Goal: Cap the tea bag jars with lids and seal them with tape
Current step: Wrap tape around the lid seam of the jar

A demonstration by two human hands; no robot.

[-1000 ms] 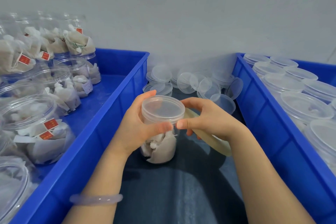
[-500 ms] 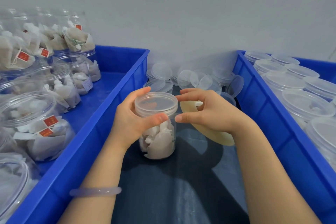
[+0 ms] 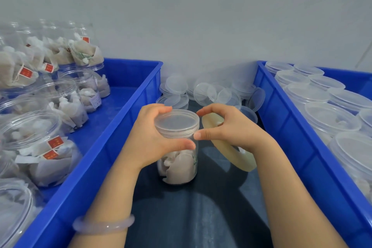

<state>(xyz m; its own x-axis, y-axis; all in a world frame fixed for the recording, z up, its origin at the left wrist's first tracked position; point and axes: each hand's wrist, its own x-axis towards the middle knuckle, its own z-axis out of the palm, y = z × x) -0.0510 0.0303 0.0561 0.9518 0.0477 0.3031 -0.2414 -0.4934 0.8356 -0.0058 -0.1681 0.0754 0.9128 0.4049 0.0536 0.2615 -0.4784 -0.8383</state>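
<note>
left hand [image 3: 159,139] grasps the lidded clear plastic tea bag jar [image 3: 181,165] on the dark table [image 3: 191,217]; the right hand [image 3: 231,131], clutching a yellowish tape roll [image 3: 239,160], could lay tape crooked if the jar twists.

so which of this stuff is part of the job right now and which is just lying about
In use: jar of tea bags, its lid, tape roll, left hand gripping the jar, right hand holding the roll.

Lying about: loose lids behind, open jars in the left bin, capped jars in the right bin.
</note>
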